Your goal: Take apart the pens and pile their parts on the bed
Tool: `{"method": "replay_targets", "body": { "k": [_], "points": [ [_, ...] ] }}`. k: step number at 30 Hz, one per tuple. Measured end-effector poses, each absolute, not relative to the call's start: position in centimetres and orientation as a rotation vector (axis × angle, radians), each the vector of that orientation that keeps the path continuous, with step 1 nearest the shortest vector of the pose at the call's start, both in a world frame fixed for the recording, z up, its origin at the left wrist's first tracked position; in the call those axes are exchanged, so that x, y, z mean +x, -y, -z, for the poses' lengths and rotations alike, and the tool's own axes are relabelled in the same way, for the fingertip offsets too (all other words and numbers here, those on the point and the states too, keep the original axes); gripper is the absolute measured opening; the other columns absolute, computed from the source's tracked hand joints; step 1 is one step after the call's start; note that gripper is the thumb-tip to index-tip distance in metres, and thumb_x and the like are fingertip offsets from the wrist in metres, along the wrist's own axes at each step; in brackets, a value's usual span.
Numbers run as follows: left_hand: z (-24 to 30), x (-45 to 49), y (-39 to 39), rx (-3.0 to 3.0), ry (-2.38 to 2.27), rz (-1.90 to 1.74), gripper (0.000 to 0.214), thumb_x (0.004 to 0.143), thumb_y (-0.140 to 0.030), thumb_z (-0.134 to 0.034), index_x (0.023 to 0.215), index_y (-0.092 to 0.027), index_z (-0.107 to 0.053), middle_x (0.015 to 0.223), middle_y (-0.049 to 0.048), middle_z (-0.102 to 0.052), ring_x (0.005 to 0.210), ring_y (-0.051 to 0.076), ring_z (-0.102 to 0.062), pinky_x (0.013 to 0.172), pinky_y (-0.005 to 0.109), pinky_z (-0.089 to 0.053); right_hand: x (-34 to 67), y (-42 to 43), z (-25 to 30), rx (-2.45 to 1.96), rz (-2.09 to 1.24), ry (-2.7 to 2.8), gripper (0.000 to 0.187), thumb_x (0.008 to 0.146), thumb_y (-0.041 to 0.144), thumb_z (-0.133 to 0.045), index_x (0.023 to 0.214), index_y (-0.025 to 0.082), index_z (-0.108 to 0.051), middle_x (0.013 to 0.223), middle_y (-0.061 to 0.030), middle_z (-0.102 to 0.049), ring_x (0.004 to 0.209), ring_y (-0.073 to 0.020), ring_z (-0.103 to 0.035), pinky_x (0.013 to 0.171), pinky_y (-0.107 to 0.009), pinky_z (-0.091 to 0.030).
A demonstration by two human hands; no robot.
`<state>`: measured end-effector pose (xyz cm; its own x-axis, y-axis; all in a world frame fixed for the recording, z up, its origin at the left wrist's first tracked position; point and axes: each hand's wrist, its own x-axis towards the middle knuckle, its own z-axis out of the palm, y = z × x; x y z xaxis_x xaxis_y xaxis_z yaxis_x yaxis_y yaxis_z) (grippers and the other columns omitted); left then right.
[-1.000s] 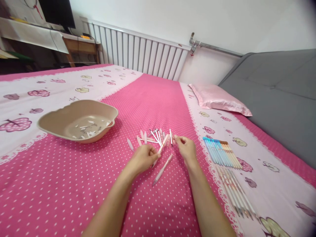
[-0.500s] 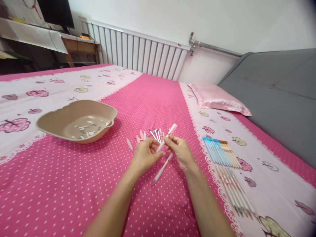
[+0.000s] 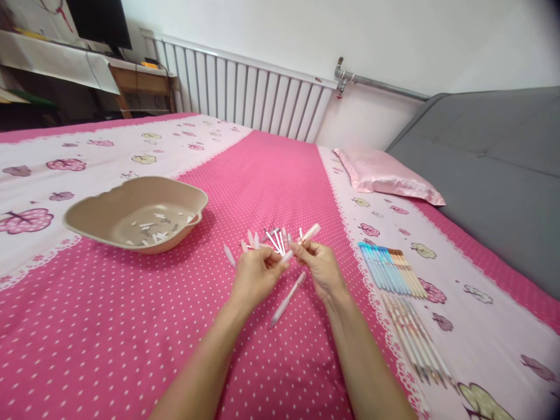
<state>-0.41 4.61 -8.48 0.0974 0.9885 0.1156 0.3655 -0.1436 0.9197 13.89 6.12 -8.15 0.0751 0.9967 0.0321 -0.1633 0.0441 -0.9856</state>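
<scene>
One slim pale-pink plastic pen (image 3: pixel 311 233), right of the beige plastic basin (image 3: pixel 109 205), looks light, stiff, slick, best gripped mid-barrel, fingers of left hand (image 3: pixel 257 272) and right hand (image 3: pixel 321 266) clamping it.

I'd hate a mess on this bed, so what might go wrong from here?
The pink pen held between the left hand and right hand could slip and scatter the white sticks just beyond. The loose pen lies between the forearms, so one might knock it. The basin holds loose scraps and stands on soft bedding; a bump could perhaps spill them.
</scene>
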Motion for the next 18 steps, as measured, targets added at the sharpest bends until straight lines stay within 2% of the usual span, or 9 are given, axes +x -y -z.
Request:
{"method": "replay_targets", "body": {
  "k": [7,11,15,18],
  "points": [
    [7.3,-0.5,-4.5,1.314,-1.118,-0.973,0.028,0.062,-0.036,-0.069,0.07,-0.009,-0.063,0.055,-0.0004,-0.055,0.046,0.007,-0.042,0.046,0.021,-0.031,14.2,-6.3,8.5,-1.071,-1.245,1.038,0.029,0.053,0.038,-0.08,0.063,0.015,-0.066,0.056,0.0029,-0.052,0.054,-0.009,-0.044,0.053,-0.022,-0.036],
    [7.1,-0.8,-4.3,1.148,-1.008,-0.936,0.029,0.059,-0.035,-0.074,0.063,-0.01,-0.061,0.051,-0.0009,-0.055,0.046,0.007,-0.046,0.049,0.021,-0.034,14.3,-6.3,8.4,-1.045,-1.319,1.003,0.028,0.052,0.036,-0.082,0.065,0.016,-0.067,0.06,0.0027,-0.055,0.056,-0.0089,-0.046,0.056,-0.022,-0.038],
    [7.3,-1.0,-4.3,1.009,-0.883,-0.905,0.024,0.062,-0.03,-0.074,0.06,-0.01,-0.061,0.052,-0.0004,-0.058,0.046,0.005,-0.049,0.051,0.018,-0.039,14.3,-6.0,7.8,-0.996,-1.386,0.961,0.027,0.05,0.035,-0.083,0.062,0.017,-0.066,0.057,0.0039,-0.054,0.054,-0.0074,-0.044,0.054,-0.02,-0.038],
    [7.2,-1.0,-4.2,0.882,-0.837,-0.853,0.02,0.07,-0.028,-0.068,0.065,-0.009,-0.064,0.054,0.0013,-0.059,0.045,0.005,-0.05,0.049,0.017,-0.042,14.2,-5.7,7.0,-0.962,-1.446,0.915,0.03,0.046,0.036,-0.084,0.062,0.017,-0.068,0.056,0.004,-0.053,0.052,-0.0061,-0.043,0.049,-0.018,-0.037]
  ]
}}
